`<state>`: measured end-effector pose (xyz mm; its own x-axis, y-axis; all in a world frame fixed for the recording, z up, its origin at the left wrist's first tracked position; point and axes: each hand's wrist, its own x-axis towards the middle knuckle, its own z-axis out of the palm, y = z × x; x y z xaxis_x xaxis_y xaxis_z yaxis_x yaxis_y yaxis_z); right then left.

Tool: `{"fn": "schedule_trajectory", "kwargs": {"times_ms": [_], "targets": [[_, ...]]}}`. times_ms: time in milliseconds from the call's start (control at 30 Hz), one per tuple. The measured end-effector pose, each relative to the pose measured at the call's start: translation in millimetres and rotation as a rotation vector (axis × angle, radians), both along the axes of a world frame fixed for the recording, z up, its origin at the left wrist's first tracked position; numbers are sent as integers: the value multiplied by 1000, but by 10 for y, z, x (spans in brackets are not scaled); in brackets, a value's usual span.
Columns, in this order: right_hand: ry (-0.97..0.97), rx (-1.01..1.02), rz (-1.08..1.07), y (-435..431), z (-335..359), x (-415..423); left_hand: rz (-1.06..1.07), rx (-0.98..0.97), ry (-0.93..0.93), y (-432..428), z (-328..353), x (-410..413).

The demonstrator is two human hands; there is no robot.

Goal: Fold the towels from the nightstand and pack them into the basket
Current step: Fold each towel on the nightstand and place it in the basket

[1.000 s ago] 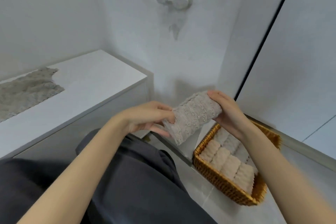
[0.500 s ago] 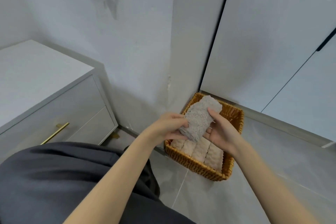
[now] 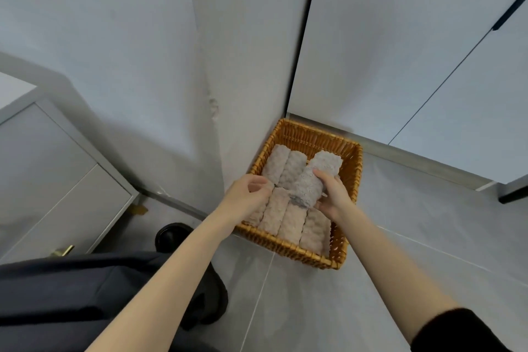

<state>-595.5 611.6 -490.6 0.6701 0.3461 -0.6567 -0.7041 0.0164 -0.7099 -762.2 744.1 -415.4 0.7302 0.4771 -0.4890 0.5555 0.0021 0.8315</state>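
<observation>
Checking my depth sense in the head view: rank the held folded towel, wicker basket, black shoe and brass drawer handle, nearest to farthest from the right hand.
1. Folded towel, gripped by the right hand.
2. Wicker basket, rim just beside the hand.
3. Black shoe, on the floor, left.
4. Brass drawer handle, far left.

Home bedroom corner.
White nightstand [image 3: 57, 180], brass handle [image 3: 61, 251], left; tall wardrobe doors [image 3: 400, 51], far right; grey tiled floor [image 3: 414, 237].
</observation>
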Motion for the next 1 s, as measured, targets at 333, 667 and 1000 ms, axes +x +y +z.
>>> {"fn": "schedule_trajectory", "kwargs": {"times_ms": [333, 667, 1000], "targets": [[-69, -242, -56, 238, -698, 702, -120, 68, -57, 80, -139, 194], [10, -287, 12, 325, -1123, 905, -95, 38, -70, 212, -189, 331], [-488, -788, 367, 409, -1257, 757, -98, 21, -82, 239, -182, 386]]}}
